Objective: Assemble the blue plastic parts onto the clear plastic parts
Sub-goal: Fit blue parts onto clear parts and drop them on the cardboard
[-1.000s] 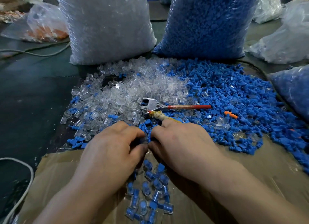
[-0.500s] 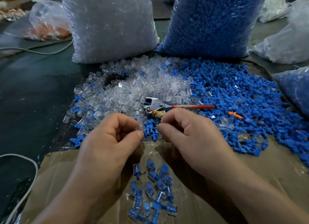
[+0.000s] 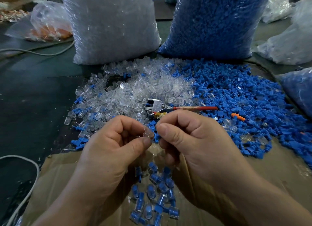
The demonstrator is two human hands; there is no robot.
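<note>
**Entry: both hands raised over cardboard, clear part in left**

Left hand (image 3: pixel 108 146): fingers curled, thumb and forefinger pinching one clear part (image 3: pixel 148 134), held above the near edge of the piles. Right hand (image 3: pixel 190 141): fingers curled, thumb tip pressed toward forefinger, just beside the clear part. A blue bit (image 3: pixel 157 138) shows under its thumb; cannot tell whether it is pinched or lies in the heap behind.

Below the hands: a cluster of joined pieces (image 3: pixel 157 192), blue inside clear, lying on cardboard (image 3: pixel 59 175).

Beyond the hands: clear pile (image 3: pixel 135 90) to the left, blue pile (image 3: pixel 244 99) to the right, the two mixed where they meet. Pliers (image 3: pixel 158 107) with a red handle lie on the seam between the piles. One orange piece (image 3: pixel 238 116) sits on the blue pile.

Far side: clear bag (image 3: pixel 111 26) standing behind the clear pile, blue bag (image 3: pixel 211 23) behind the blue pile. Dark surface (image 3: pixel 33 99) to the left, with a grey cable (image 3: pixel 33 166) curving by the cardboard.
</note>
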